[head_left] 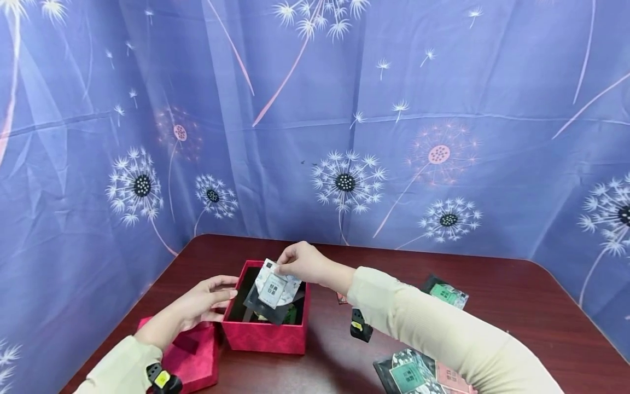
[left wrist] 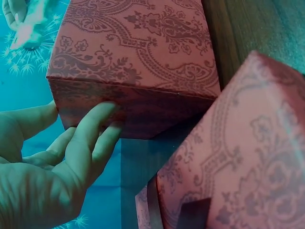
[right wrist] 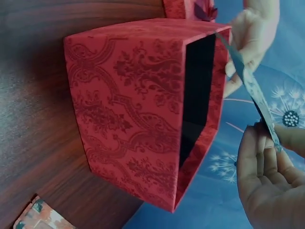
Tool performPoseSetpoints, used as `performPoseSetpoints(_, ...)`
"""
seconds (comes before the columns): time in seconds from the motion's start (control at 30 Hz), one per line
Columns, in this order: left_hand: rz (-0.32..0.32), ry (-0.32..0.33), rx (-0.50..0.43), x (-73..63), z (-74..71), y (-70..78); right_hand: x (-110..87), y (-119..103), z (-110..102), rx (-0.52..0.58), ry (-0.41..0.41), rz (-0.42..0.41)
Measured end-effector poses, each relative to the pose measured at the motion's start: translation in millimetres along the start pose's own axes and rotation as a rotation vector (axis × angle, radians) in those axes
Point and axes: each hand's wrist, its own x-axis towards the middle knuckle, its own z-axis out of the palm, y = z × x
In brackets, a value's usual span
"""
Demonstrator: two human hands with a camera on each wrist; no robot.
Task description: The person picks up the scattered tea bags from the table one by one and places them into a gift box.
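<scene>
In the head view a red patterned box (head_left: 266, 337) stands with its top open, dark inside. A tea sachet (head_left: 273, 290) with a white and grey front and black lower part is tilted over the opening. My right hand (head_left: 307, 265) pinches its upper edge between thumb and fingers. From the right wrist, the sachet (right wrist: 255, 90) shows edge-on, its far end at the box rim. My left hand (head_left: 204, 303) touches the box's left side; in the left wrist view its extended fingers (left wrist: 83, 138) lie against the box wall (left wrist: 138, 102). A green-labelled piece shows inside the box.
The red lid (head_left: 194, 361) with a dark ribbon lies left of the box, under my left forearm. Right of the box are a green-labelled sachet (head_left: 445, 294), several overlapping sachets (head_left: 408, 377) and a small red packet (head_left: 342, 299), partly behind my right sleeve. A blue dandelion curtain (head_left: 394, 137) surrounds the table.
</scene>
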Motion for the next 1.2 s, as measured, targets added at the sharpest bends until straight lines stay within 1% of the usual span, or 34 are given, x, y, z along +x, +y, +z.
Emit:
performPoseSetpoints(0.1, 0.001, -0.002, -0.017, 0.7, -1.0, -0.6, 3.8, 1.1, 6.0, -0.102, 0.002, -0.040)
performPoseSetpoints(0.2, -0.003, -0.003, -0.036, 1.7, 0.1, -1.7, 6.4, 3.4, 11.8, -0.146, 0.009, -0.059)
performPoseSetpoints(0.33, -0.003, -0.008, -0.051, 1.4, 3.1, -2.5, 8.5, 4.2, 14.7, -0.137, 0.028, -0.068)
performPoseSetpoints(0.47, 0.008, -0.019, -0.042, 0.1, 3.8, -1.1, 10.1, 0.8, 11.3, -0.118, 0.074, -0.085)
performPoseSetpoints(0.53, 0.006, -0.014, -0.038, -0.7, 2.9, 0.7, 10.5, -1.0, 9.6, -0.117, 0.082, -0.087)
performPoseSetpoints(0.67, -0.004, -0.009, -0.056, -1.6, -0.4, 3.5, 10.0, -2.0, 12.8, -0.160, 0.047, -0.092)
performPoseSetpoints(0.9, -0.029, -0.030, -0.114, -1.4, -0.5, -0.6, 4.9, 9.5, 33.2, -0.299, -0.053, -0.173)
performPoseSetpoints(1.0, -0.033, -0.034, -0.130, -2.8, -0.5, -1.8, 2.1, 12.0, 38.5, -0.349, -0.094, -0.201)
performPoseSetpoints(1.1, -0.039, -0.032, -0.134, -4.0, -0.1, -2.3, -1.2, 13.7, 38.7, -0.378, -0.109, -0.208)
performPoseSetpoints(1.2, -0.043, -0.020, -0.127, -3.6, 0.4, -2.2, -3.9, 15.8, 33.9, -0.385, -0.091, -0.212)
